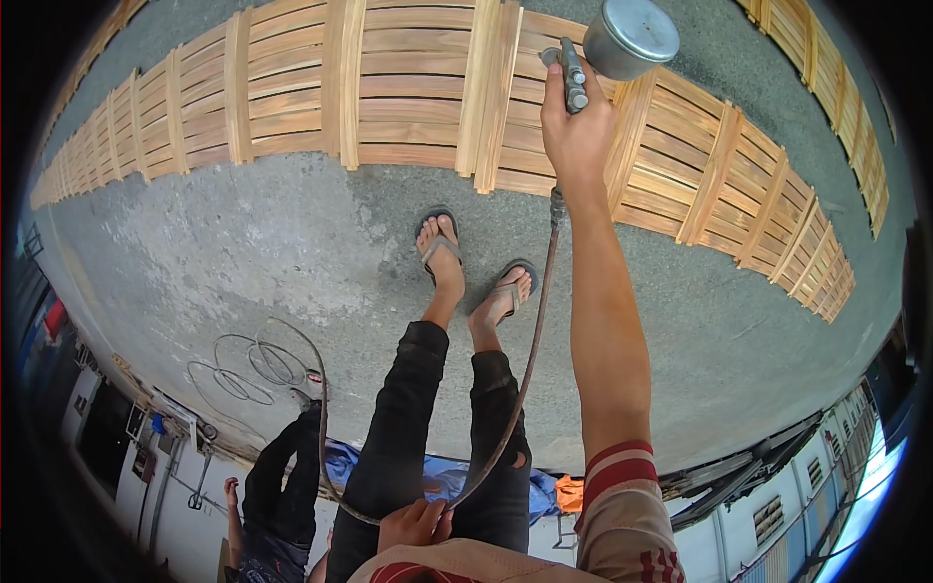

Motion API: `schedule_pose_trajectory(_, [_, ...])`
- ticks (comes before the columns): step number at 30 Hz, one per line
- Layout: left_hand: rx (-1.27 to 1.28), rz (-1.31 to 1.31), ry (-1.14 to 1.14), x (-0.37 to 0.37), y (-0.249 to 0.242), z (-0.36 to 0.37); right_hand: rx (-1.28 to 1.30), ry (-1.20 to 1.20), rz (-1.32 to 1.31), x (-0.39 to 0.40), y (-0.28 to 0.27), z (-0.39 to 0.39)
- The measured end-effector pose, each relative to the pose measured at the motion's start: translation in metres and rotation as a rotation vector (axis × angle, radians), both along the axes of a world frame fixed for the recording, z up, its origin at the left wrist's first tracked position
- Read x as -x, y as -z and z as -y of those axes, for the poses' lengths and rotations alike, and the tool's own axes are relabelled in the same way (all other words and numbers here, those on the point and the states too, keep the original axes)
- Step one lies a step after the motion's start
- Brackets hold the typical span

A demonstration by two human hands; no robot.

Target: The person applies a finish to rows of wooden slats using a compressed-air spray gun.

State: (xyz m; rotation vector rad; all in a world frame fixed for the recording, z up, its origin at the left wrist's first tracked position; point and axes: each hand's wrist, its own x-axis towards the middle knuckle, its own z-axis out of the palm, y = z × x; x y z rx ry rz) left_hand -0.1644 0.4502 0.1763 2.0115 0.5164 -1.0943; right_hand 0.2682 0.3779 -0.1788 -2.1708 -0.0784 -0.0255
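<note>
Item: spray gun (575,73), metal, with a round lidded cup (630,37) on top. Held by the right hand (575,131), fingers wrapped tight round the grip, arm stretched forward. The gun hangs above the row of slatted wooden panels (408,87) laid flat along the far edge of the concrete floor (243,253).

Item: air hose (530,360), dark, running from the base of the gun down past the legs to the left hand (416,523), which is curled round it close to the body; the hose then loops over to coils (248,369) lying on the floor to the left.

Item: two feet in sandals (471,267), standing on bare floor just short of the panels.

Item: a second person (277,486) in dark clothes, lower left, hands not at the panels.

Step in hand, by judgement: coating the panels, with the gun poised over one section. The next move likely calls for a steady sweep along the slats while the left hand feeds hose slack clear of the finished wood.
</note>
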Motion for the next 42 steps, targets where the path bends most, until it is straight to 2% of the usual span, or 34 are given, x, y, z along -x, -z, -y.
schedule_pose_trajectory(3, [0.009, -0.013, 0.017, -0.009, 0.004, -0.002, -0.017, 0.038, 0.002, -0.003, 0.005, 0.01])
schedule_pose_trajectory(13, [0.038, -0.029, 0.062, -0.02, 0.014, -0.001, 0.28, 0.197, 0.051, -0.006, 0.024, 0.086])
schedule_pose_trajectory(19, [0.056, 0.021, 0.107, -0.012, 0.022, 0.001, 0.269, 0.237, 0.011, 0.004, 0.032, 0.091])
schedule_pose_trajectory(22, [0.028, 0.035, 0.103, -0.002, 0.024, 0.007, 0.163, 0.163, -0.035, 0.014, 0.029, 0.078])
schedule_pose_trajectory(23, [0.031, 0.029, 0.111, -0.002, 0.024, 0.008, 0.06, 0.128, -0.119, 0.017, 0.025, 0.073])
schedule_pose_trajectory(27, [0.039, 0.017, 0.113, -0.001, 0.024, 0.01, -0.176, 0.059, -0.138, 0.035, 0.043, 0.055])
schedule_pose_trajectory(31, [0.046, 0.036, 0.092, 0.001, 0.025, 0.014, -0.234, 0.007, -0.11, 0.048, 0.048, 0.046])
schedule_pose_trajectory(34, [0.057, 0.04, 0.103, 0.004, 0.025, 0.016, -0.154, 0.01, -0.233, 0.053, 0.042, 0.056])
schedule_pose_trajectory(37, [0.038, 0.035, 0.101, 0.009, 0.027, 0.019, -0.02, 0.064, -0.104, 0.056, 0.041, 0.069])
schedule_pose_trajectory(42, [0.021, 0.042, 0.11, 0.019, 0.028, 0.025, 0.121, 0.144, -0.054, 0.06, 0.034, 0.102])
